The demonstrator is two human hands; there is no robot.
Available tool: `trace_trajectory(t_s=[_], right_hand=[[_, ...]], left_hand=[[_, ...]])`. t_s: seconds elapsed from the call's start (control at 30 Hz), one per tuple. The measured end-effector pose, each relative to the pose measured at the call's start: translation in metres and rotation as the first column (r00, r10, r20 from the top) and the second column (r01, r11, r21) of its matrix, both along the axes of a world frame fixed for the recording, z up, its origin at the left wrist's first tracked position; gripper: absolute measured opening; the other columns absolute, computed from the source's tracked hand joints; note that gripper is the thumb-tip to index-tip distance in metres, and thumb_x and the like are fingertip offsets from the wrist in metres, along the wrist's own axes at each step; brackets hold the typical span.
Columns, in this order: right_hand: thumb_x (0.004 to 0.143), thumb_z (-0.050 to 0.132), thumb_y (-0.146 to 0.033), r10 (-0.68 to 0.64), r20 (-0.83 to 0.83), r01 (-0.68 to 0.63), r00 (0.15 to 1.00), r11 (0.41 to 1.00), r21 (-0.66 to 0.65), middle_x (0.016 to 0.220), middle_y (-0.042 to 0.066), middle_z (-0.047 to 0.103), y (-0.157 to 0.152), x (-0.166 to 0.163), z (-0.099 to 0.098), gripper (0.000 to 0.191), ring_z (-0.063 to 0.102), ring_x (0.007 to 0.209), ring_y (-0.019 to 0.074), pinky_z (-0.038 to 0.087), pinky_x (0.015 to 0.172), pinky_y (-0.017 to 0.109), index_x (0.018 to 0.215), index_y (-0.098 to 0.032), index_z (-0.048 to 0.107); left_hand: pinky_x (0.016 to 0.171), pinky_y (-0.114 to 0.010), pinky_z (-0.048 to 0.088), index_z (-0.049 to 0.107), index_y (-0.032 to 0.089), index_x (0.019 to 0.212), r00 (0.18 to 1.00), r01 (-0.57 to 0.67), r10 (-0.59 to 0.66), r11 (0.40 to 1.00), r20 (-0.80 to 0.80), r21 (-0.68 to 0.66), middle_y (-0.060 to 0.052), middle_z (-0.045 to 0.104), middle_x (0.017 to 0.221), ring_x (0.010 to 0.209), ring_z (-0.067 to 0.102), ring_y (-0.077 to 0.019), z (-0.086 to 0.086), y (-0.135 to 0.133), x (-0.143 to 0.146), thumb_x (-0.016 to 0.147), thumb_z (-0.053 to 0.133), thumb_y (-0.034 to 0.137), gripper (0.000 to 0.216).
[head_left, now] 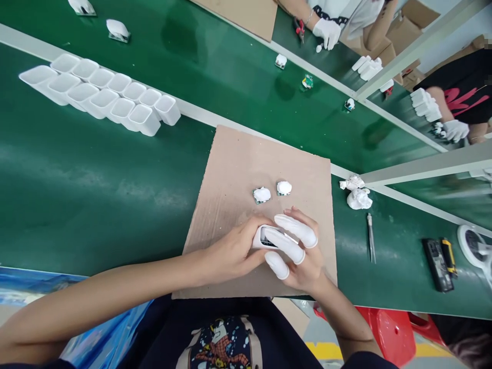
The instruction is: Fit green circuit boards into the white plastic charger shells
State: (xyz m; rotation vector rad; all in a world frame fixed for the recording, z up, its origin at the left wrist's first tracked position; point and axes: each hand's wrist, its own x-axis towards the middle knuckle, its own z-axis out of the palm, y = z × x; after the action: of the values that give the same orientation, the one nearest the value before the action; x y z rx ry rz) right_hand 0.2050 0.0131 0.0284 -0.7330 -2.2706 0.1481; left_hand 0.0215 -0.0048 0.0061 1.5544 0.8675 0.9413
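Note:
Over the cardboard sheet, my left hand point(236, 246) is closed around one end of a white plastic housing point(258, 238), held with its open side up. Dark and metallic parts show inside that opening. My right hand point(303, 256) wears white finger cots on the thumb and two fingers. Those fingertips close on the housing's other end, one of them lying across the opening, and they hide much of it. Just beyond my hands are two small green circuit boards, a left one point(262, 195) and a right one point(284, 188), each topped by a white rounded piece.
Two rows of white open housings point(142, 118) stand at the left. Right of the cardboard point(215, 205) lie crumpled white material point(359, 199), tweezers point(371, 238), a black device point(437, 264) and a yellow-handled tool point(449, 256). Across the bench, other people's gloved hands point(327, 33) handle small parts.

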Motion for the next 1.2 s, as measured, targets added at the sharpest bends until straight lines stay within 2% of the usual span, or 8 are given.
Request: trace_trajectory(t_s=[0.13, 0.23, 0.33, 0.47, 0.53, 0.73, 1.0, 1.2], right_hand=[[0.091, 0.054, -0.022, 0.011, 0.035, -0.012, 0.999, 1.000, 0.004, 0.115, 0.013, 0.059, 0.001, -0.001, 0.000, 0.034, 0.051, 0.122, 0.0320, 0.049, 0.101, 0.058, 0.125, -0.021, 0.057], [0.091, 0.058, -0.025, 0.030, -0.067, -0.041, 0.997, 0.985, -0.168, 0.118, 0.012, 0.060, 0.003, 0.002, 0.001, 0.035, 0.054, 0.120, 0.0315, 0.050, 0.100, 0.057, 0.126, -0.024, 0.057], [0.091, 0.060, -0.025, -0.015, -0.251, -0.101, 0.968, 0.891, -0.443, 0.118, 0.009, 0.062, 0.008, 0.013, 0.008, 0.032, 0.062, 0.111, 0.0279, 0.056, 0.090, 0.050, 0.123, -0.028, 0.060], [0.087, 0.063, -0.009, 0.004, -0.155, -0.105, 0.988, 0.754, -0.649, 0.096, 0.002, 0.068, 0.016, 0.026, 0.027, 0.022, 0.067, 0.090, 0.0190, 0.055, 0.073, 0.033, 0.097, -0.027, 0.070], [0.085, 0.064, -0.007, 0.034, -0.070, -0.072, 0.997, 0.740, -0.669, 0.092, 0.002, 0.068, 0.018, 0.028, 0.032, 0.019, 0.066, 0.086, 0.0168, 0.054, 0.072, 0.031, 0.093, -0.025, 0.069], [0.087, 0.058, -0.011, -0.007, 0.065, 0.047, 0.998, 0.769, -0.638, 0.089, 0.002, 0.064, 0.016, 0.022, 0.028, 0.014, 0.063, 0.083, 0.0154, 0.052, 0.071, 0.028, 0.090, -0.022, 0.066], [0.088, 0.055, -0.007, 0.003, 0.033, 0.019, 0.999, 0.781, -0.624, 0.086, 0.002, 0.062, 0.013, 0.018, 0.026, 0.017, 0.061, 0.082, 0.0143, 0.051, 0.072, 0.027, 0.082, -0.021, 0.063], [0.089, 0.055, -0.008, 0.018, 0.034, 0.008, 0.999, 0.760, -0.649, 0.087, 0.003, 0.062, 0.012, 0.018, 0.021, 0.014, 0.062, 0.085, 0.0146, 0.052, 0.074, 0.028, 0.085, -0.020, 0.063]], left_hand=[[0.093, -0.036, 0.051, 0.050, 0.019, 0.118, 1.000, 0.003, -0.003, 1.000, 0.004, 0.023, -0.010, 0.065, 0.118, 0.106, 0.063, -0.0230, -0.001, -0.001, 0.001, 0.090, 0.053, 0.018, 0.028], [0.088, -0.035, 0.052, 0.051, 0.019, 0.116, 1.000, 0.021, -0.021, 1.000, -0.007, -0.002, -0.009, 0.065, 0.114, 0.099, 0.065, -0.0223, -0.002, -0.002, 0.001, 0.089, 0.053, 0.019, 0.027], [0.082, -0.033, 0.052, 0.053, 0.020, 0.114, 0.996, 0.087, -0.088, 0.995, -0.023, -0.046, -0.007, 0.067, 0.106, 0.090, 0.065, -0.0207, 0.002, -0.001, 0.001, 0.089, 0.057, 0.022, 0.026], [0.081, -0.030, 0.050, 0.057, 0.022, 0.106, 0.987, 0.130, -0.137, 0.988, -0.083, -0.089, -0.001, 0.069, 0.099, 0.089, 0.066, -0.0194, 0.008, 0.005, -0.001, 0.085, 0.067, 0.024, 0.023], [0.081, -0.030, 0.049, 0.059, 0.022, 0.102, 0.982, 0.132, -0.144, 0.986, -0.120, -0.104, 0.000, 0.069, 0.097, 0.090, 0.066, -0.0199, 0.009, 0.009, -0.002, 0.083, 0.071, 0.026, 0.023], [0.079, -0.030, 0.050, 0.061, 0.021, 0.106, 0.975, 0.116, -0.136, 0.986, -0.177, -0.119, -0.002, 0.070, 0.100, 0.087, 0.066, -0.0199, 0.001, 0.012, -0.002, 0.083, 0.070, 0.028, 0.026], [0.078, -0.028, 0.049, 0.059, 0.023, 0.114, 0.949, 0.206, -0.226, 0.972, -0.218, -0.112, -0.001, 0.071, 0.106, 0.090, 0.067, -0.0203, -0.001, 0.013, -0.005, 0.088, 0.066, 0.029, 0.028], [0.072, -0.025, 0.046, 0.061, 0.023, 0.102, 0.931, 0.251, -0.274, 0.960, -0.240, -0.123, 0.001, 0.069, 0.094, 0.083, 0.066, -0.0193, 0.000, 0.016, -0.007, 0.086, 0.069, 0.025, 0.018]])
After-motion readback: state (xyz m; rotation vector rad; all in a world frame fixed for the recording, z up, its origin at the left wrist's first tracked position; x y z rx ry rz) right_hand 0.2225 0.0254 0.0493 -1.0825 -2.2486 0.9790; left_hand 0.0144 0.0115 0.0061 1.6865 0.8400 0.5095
